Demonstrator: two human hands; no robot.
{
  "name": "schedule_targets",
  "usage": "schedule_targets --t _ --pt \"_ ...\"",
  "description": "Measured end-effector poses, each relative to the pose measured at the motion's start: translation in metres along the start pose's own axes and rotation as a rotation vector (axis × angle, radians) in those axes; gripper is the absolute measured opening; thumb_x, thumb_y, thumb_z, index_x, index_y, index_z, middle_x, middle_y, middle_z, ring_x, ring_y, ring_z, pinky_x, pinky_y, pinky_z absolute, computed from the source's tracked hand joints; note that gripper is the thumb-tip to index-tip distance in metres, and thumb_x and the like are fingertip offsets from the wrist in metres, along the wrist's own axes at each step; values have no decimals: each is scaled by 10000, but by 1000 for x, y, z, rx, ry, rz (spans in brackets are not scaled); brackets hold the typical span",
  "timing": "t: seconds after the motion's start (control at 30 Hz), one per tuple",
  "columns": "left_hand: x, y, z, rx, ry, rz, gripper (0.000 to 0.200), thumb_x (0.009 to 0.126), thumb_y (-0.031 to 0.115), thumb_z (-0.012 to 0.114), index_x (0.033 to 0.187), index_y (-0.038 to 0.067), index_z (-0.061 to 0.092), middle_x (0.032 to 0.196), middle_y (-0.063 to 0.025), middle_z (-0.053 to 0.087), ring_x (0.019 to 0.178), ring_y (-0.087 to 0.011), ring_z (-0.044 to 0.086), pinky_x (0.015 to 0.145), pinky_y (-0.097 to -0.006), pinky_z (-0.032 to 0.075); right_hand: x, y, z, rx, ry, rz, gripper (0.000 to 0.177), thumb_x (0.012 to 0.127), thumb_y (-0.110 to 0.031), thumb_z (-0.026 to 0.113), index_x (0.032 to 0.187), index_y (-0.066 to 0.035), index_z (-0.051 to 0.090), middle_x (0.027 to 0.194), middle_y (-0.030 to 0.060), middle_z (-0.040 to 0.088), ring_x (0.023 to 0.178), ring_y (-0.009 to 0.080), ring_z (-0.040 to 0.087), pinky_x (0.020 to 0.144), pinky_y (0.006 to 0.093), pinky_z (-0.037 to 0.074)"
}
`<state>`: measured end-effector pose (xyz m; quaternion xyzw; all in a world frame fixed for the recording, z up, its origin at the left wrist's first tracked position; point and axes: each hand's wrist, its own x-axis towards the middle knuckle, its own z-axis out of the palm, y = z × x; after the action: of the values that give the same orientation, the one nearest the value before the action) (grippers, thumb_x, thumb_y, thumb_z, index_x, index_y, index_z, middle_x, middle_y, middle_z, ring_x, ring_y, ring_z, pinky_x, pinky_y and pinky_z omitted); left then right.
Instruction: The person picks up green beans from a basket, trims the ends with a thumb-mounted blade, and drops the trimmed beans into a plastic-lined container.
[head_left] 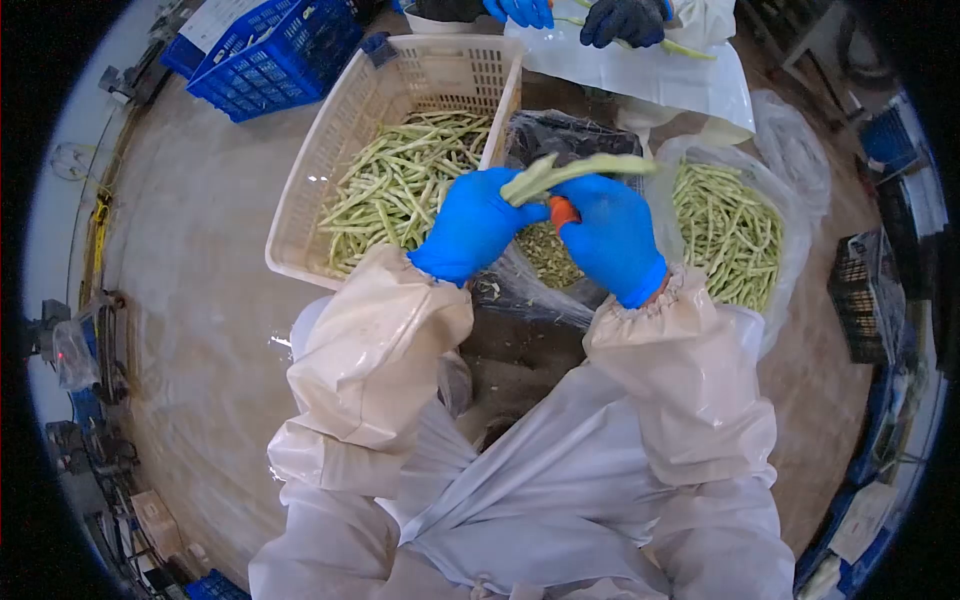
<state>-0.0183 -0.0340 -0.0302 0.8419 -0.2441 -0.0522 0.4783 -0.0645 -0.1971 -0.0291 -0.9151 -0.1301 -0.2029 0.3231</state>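
My left hand (474, 222), in a blue glove, is closed around the lower ends of some long green bean pods (580, 172). These pods point to the right, above my other hand. My right hand (610, 235), gloved in blue too, grips a small orange-handled tool (563, 212) close to the left fingertips. Whatever blade it has is hidden. Below both hands, a dark plastic-lined container (545, 255) holds small green pieces. To the left, a white crate (300, 220) is partly filled with long green beans (410, 175).
More beans (728, 230) fill a clear plastic bag (790, 200) on the right. Across from me are a co-worker's blue-gloved hand (525, 10) and dark-gloved hand (625, 22) over a white apron. Blue crates (275, 60) stand at the upper left; a black crate (862, 300) is far right.
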Motion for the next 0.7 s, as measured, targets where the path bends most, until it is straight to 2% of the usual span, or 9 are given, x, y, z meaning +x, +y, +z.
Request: schedule_targets --t 0.1,0.2,0.3,0.4,0.43,0.5,0.53,0.57,0.7 --pt "-4 4 0 -33 66 -40 276 751 224 736 914 14 663 729 -97 646 675 -163 617 619 -308 472 1 -4 -4 83 7 -29 177 796 -107 573 941 -40 651 830 152 647 711 297 616 641 368 487" --pt "-4 8 2 -313 104 -188 271 755 227 732 904 10 665 712 -73 636 644 -148 613 571 -285 468 8 0 -8 809 -82 491 188 792 -75 557 932 4 654 775 127 653 616 213 605 592 330 488" --pt "2 18 -13 -542 171 -325 225 799 202 685 923 15 674 829 -55 670 572 -98 570 515 -231 449 11 11 -8 1072 -80 535 192 804 -89 579 930 38 647 786 122 657 630 156 595 584 282 483" --pt "12 2 -54 -552 431 -236 306 828 216 636 1044 -1 637 855 -54 666 635 -90 576 530 -206 426 12 43 -6 695 11 482 205 772 -75 604 954 6 653 802 122 659 673 178 612 643 295 499" --pt "15 -5 -70 -617 551 -164 293 783 200 681 989 -6 649 820 -61 647 634 -118 607 527 -226 456 13 51 -7 546 43 447 215 766 -76 612 963 -2 654 820 125 660 694 184 618 665 301 503" --pt "12 -19 -97 -602 725 -145 336 832 209 644 1103 13 605 1029 -88 623 780 -145 625 608 -228 464 12 59 -11 -19 266 98 242 755 -88 632 986 -20 655 870 130 660 751 198 623 715 308 499" --pt "12 -23 -104 -619 758 -166 363 838 211 636 1142 19 579 1060 -87 612 804 -139 610 621 -226 459 12 60 -10 -300 373 -78 256 750 -94 642 997 -29 655 895 132 659 779 205 626 740 312 496" --pt "11 -28 -108 -637 791 -188 392 845 213 629 1181 26 553 1092 -85 600 828 -132 596 633 -223 454 12 59 -7 -150 339 -24 262 752 -100 648 1005 -32 655 922 135 656 802 209 627 756 313 492" --pt "11 -41 -98 -993 433 -166 433 877 217 588 1253 29 487 1159 -78 561 786 -98 534 613 -203 433 7 42 6 396 105 238 274 773 -123 657 1031 -30 650 965 135 657 849 204 627 786 304 479"
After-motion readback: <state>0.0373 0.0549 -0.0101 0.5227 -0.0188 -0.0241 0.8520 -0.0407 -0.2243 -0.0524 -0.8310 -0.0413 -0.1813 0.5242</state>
